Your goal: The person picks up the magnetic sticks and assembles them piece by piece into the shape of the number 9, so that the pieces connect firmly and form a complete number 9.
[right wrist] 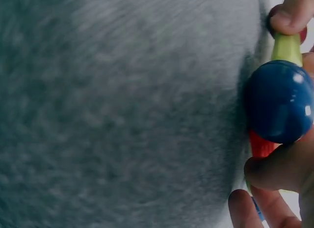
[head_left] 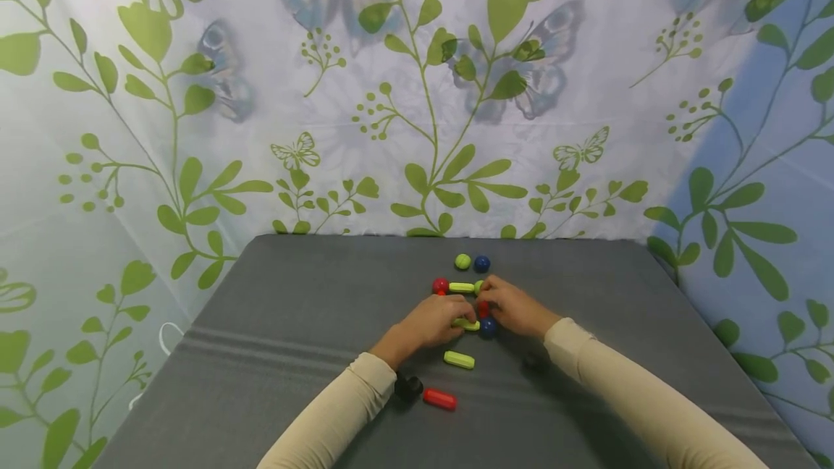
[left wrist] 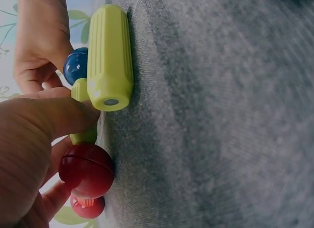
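My left hand [head_left: 438, 320] pinches a yellow-green rod [head_left: 468, 324] between thumb and fingers. That rod runs from a large red ball [left wrist: 86, 171] to a blue ball [head_left: 487, 327]. With thumb and fingers my right hand [head_left: 515, 306] grips a red rod [right wrist: 261, 145], which meets the same blue ball at its near end. Behind the hands, a second yellow-green rod [head_left: 462, 287] lies between a red ball [head_left: 440, 286] and a green ball [head_left: 478, 286]. These rods and balls form a squarish frame on the table, its left side mostly hidden by my left hand.
Nearer me lie a loose yellow-green rod [head_left: 459, 360] and a red rod [head_left: 439, 399], the latter beside my left wrist. A yellow-green ball [head_left: 462, 261] and a dark blue ball [head_left: 482, 263] sit behind the frame. A patterned curtain [head_left: 352, 129] hangs beyond the grey table [head_left: 313, 281].
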Available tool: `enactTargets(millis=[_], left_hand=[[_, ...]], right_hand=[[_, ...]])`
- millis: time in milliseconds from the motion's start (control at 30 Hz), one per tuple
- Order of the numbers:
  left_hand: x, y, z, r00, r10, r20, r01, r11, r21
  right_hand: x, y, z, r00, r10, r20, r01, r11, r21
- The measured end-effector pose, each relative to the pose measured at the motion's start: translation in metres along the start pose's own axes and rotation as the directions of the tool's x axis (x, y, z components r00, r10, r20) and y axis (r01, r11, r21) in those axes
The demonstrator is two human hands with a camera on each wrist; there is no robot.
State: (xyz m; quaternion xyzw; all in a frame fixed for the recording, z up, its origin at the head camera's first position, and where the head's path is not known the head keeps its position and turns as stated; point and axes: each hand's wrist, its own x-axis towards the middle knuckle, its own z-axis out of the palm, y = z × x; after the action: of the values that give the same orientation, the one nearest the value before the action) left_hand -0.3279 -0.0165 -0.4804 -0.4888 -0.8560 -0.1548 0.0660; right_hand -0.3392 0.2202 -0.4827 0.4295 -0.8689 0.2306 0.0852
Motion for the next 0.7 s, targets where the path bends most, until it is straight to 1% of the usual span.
enactTargets(millis=[167, 233, 433, 700], left_hand=[[-0.0005, 0.0011, -0.0003, 1.0, -0.014, 0.011, 0.014, 1.0, -0.008], [-0.0009, 0.0015, -0.0009, 1.0, -0.02, 0.015, 0.02, 1.0, -0.009], [-0.0018, 0.0015, -0.0004, 1.0, -0.004, 0.007, 0.004, 1.0, -0.005], [-0.0023, 0.001, -0.0025, 1.0, -0.01, 0.013, 0.01, 1.0, -0.008]], right_hand=[[-0.001, 0.0021, 0.0037, 1.0, 0.027, 0.015, -0.027, 0.999, -0.026], [-0.0008, 0.0027, 0.0044, 0.999, 0.041, 0.018, -0.041, 0.999, -0.021], [-0.0014, 0.0041, 0.005, 0.998, 0.066, 0.02, -0.066, 0.998, -0.006], [0.0, 0.0044, 0.005, 0.997, 0.07, 0.016, -0.07, 0.997, 0.016]])
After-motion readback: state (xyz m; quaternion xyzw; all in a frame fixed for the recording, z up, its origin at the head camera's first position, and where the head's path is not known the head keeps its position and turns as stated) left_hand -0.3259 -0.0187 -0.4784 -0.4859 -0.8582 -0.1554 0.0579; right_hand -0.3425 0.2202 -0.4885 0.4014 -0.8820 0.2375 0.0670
